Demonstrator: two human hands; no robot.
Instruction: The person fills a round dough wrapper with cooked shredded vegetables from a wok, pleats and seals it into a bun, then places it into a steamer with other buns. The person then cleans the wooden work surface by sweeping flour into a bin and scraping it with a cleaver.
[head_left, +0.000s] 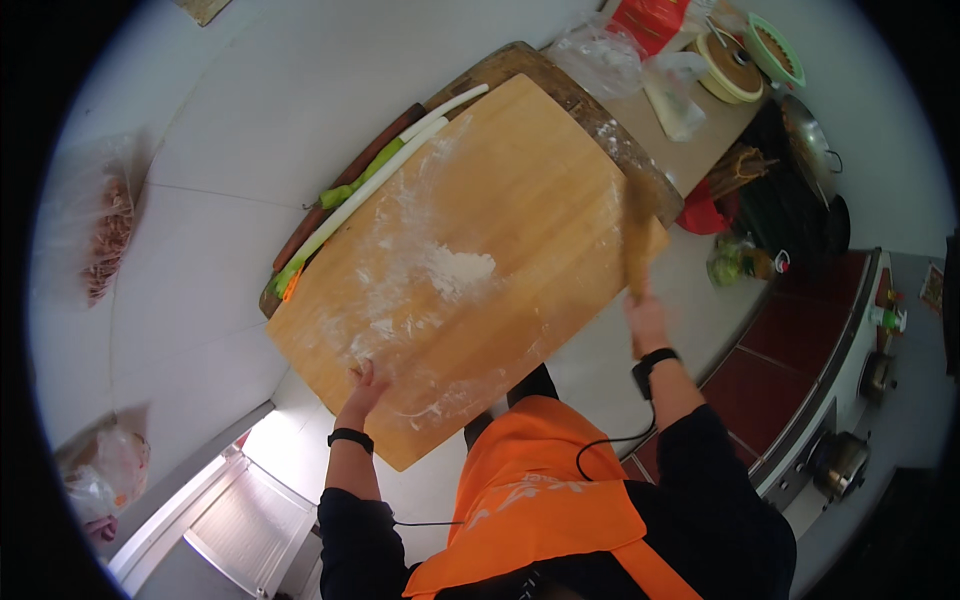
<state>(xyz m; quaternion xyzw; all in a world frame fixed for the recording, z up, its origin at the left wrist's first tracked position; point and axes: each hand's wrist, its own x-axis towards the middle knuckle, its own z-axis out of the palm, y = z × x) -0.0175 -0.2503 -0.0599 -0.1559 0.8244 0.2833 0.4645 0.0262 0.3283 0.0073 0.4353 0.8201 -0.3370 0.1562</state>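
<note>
A large wooden board (540, 187) lies before me, dusted with white flour. The thickest flour patch (461, 268) is near its middle. My left hand (367, 386) is over the board's near left edge, fingers bent; I cannot tell whether it touches the board or pinches anything. In my right hand (647, 319) is a long brown tool (637, 225), blurred by motion, over the board's right edge. Whether it is a brush or a stick is unclear. Along the far left edge lie a long scallion (360, 199), a green pepper (367, 176) and a dark wooden rolling pin (360, 166).
Beneath the board is a worn wooden table (517, 58). Plastic bags (600, 60), a lidded yellow pot (727, 71) and a green basin (776, 49) stand at the back right. A wok (806, 142) and an oil bottle (759, 264) sit farther right. Bags hang on the left wall.
</note>
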